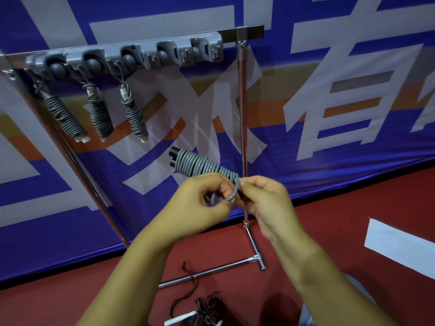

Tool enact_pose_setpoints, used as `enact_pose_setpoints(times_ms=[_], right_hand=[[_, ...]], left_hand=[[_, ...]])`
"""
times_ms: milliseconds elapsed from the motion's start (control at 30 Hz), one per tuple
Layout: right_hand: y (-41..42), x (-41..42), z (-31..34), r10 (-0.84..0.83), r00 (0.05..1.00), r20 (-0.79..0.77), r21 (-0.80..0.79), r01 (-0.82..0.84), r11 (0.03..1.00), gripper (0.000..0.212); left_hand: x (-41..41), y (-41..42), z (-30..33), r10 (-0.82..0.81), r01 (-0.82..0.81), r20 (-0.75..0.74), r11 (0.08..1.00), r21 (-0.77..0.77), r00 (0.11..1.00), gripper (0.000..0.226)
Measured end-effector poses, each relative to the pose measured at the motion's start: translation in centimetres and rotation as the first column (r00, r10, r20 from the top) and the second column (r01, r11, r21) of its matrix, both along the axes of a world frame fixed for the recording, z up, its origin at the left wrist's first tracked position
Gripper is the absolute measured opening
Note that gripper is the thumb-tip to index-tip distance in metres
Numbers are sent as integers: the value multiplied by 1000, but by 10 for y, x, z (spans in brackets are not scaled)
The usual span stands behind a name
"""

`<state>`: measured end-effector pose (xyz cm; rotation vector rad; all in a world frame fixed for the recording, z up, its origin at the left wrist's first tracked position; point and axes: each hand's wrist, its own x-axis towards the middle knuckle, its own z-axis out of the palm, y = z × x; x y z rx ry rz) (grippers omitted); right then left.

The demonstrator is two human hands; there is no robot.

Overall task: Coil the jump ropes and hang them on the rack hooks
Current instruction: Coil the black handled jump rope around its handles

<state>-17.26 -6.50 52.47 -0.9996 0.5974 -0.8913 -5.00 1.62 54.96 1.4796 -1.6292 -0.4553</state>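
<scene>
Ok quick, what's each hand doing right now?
Left hand: closed, pinching the loose end of the grey jump rope.
Right hand: closed, pinching the same rope's end beside the coil.

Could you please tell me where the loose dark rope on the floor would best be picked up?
Probably by its white handle, from above: it is the one rigid, straight part, lying flat beside the tangled dark rope. Both hands are busy with the coiled grey rope.
</scene>
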Motion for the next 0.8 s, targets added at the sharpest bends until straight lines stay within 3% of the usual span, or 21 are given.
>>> enact_pose_setpoints(times_ms=[67,267,467,600,800], right_hand=[[1,1,-2,-7,1000,-13,-11,7,1000,16],[-1,-2,-5,-60,997,-49,-80,56,995,13],[2,-1,-10,-198,967,-162,-327,137,935,27],[-6,-3,-11,-246,953,-178,-420,152,895,28],[-10,-4,-11,-201,964,-172,-463,101,881,22]], left_hand=[[6,3,5,-88,97,-65,983,156,994,6],[25,12,22,-225,308,-244,865,396,943,29],[21,7,16,-278,457,-416,777,432,866,71],[21,5,11,-178,454,-565,798,396,806,36],[16,-1,9,-184,341,-353,822,457,917,24]])
